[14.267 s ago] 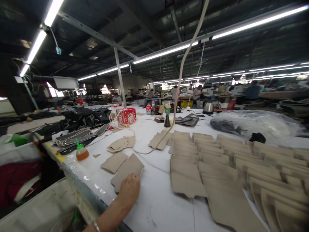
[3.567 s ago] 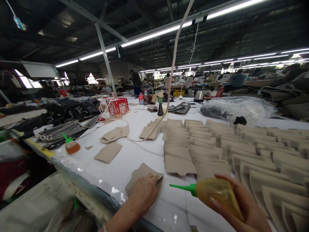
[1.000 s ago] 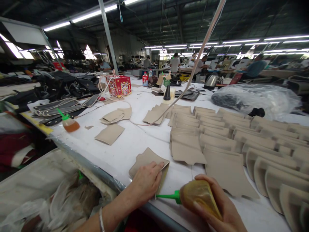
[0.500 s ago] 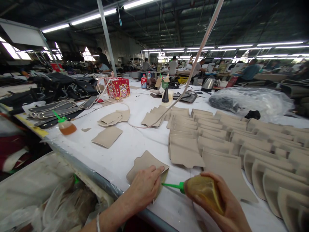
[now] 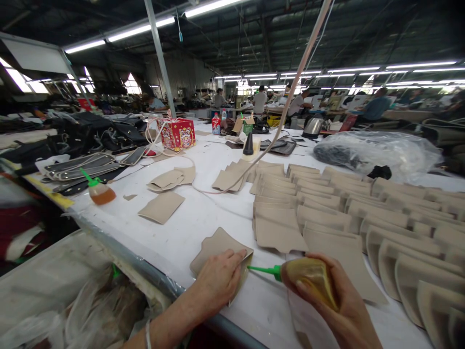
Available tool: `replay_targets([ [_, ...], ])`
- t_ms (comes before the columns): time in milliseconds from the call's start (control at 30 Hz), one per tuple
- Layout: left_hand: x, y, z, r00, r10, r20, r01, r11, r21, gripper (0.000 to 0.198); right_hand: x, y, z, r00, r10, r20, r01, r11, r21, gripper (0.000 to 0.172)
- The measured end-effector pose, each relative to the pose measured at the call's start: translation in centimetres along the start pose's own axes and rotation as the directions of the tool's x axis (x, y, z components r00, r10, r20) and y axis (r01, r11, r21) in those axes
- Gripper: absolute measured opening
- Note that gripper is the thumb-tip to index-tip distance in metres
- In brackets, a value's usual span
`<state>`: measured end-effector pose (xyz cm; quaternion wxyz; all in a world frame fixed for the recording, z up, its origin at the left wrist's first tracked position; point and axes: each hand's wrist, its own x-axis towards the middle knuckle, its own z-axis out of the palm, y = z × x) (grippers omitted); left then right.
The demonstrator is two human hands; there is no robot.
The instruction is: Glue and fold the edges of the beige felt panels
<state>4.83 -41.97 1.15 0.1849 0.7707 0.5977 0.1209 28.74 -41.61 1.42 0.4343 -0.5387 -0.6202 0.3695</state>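
Under my left hand lies a beige leather-like piece near the table's front edge. My fingers are bent over its right side, holding it down; the thumb is hidden. A lower flap, shiny along its edge, shows beneath that side. My right hand is wrapped around a squeeze bottle of yellowish-brown liquid, tilted on its side. Its thin green nozzle points left, with the tip at the right edge of the piece. Whether the tip touches it, I cannot tell.
Rows of folded beige pieces fill the right side. Loose beige pieces lie farther back, near another green-tipped bottle at left. A red patterned box, plastic bag and hanging hose are beyond.
My right hand has shifted the bottle slightly right, and the nozzle tip has moved a little away from me along the piece's edge. My left hand stays on the piece.
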Motion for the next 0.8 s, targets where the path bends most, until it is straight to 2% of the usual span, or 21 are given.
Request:
replay_targets([
  [100,0.1,-0.1,0.1,1.0,0.008,-0.01,-0.008,1.0,-0.025,0.045,0.0,-0.2,0.0,1.0,0.008,-0.016,-0.008,1.0,-0.013,0.051],
  [233,0.2,-0.5,0.4,0.999,0.012,-0.032,-0.015,0.995,-0.102,0.046,-1.5,-0.2,0.5,0.993,0.068,0.101,-0.071,0.997,0.031,0.051],
  [300,0.2,-0.6,0.5,0.998,0.008,-0.054,-0.015,0.99,-0.143,0.046,-2.3,-0.3,0.7,0.981,0.113,0.155,-0.13,0.986,0.104,0.053],
  [367,0.2,-0.5,0.4,0.997,-0.01,-0.072,-0.003,0.983,-0.182,0.045,-2.8,-0.5,0.8,0.966,0.172,0.192,-0.217,0.943,0.251,0.054],
  [433,0.1,-0.5,0.2,0.997,-0.035,-0.076,0.016,0.973,-0.229,0.041,-2.9,-0.6,0.4,0.939,0.268,0.215,-0.339,0.819,0.464,0.052],
  [500,-0.3,-0.7,-0.1,0.991,-0.079,-0.108,0.051,0.969,-0.242,0.038,-2.6,-0.4,-0.6,0.888,0.399,0.226,-0.442,0.613,0.654,0.047],
  [533,-0.5,-1.1,-0.3,0.98,-0.124,-0.158,0.088,0.972,-0.218,0.038,-2.4,-0.1,-1.3,0.848,0.476,0.234,-0.479,0.497,0.724,0.044],
  [567,-0.7,-1.5,-0.4,0.957,-0.181,-0.228,0.143,0.975,-0.173,0.038,-2.2,0.2,-2.1,0.801,0.547,0.244,-0.498,0.382,0.778,0.042],
  [633,-1.0,-2.7,-0.5,0.881,-0.296,-0.369,0.297,0.953,-0.055,0.04,-1.9,1.2,-3.9,0.692,0.668,0.274,-0.503,0.174,0.846,0.04],
  [667,-1.1,-3.4,-0.6,0.85,-0.34,-0.403,0.369,0.93,-0.007,0.043,-1.9,1.8,-4.9,0.669,0.695,0.265,-0.472,0.122,0.873,0.041],
  [700,-1.2,-4.1,-0.6,0.836,-0.377,-0.399,0.419,0.908,0.021,0.045,-2.0,2.4,-5.8,0.672,0.7,0.244,-0.446,0.119,0.887,0.043],
  [733,-1.1,-4.7,-0.7,0.838,-0.411,-0.36,0.448,0.894,0.023,0.045,-2.2,3.0,-6.7,0.696,0.687,0.21,-0.42,0.152,0.894,0.041],
  [800,-0.9,-5.6,-0.9,0.851,-0.466,-0.241,0.467,0.882,-0.056,0.039,-2.8,3.9,-8.3,0.785,0.606,0.127,-0.375,0.303,0.876,0.039],
])
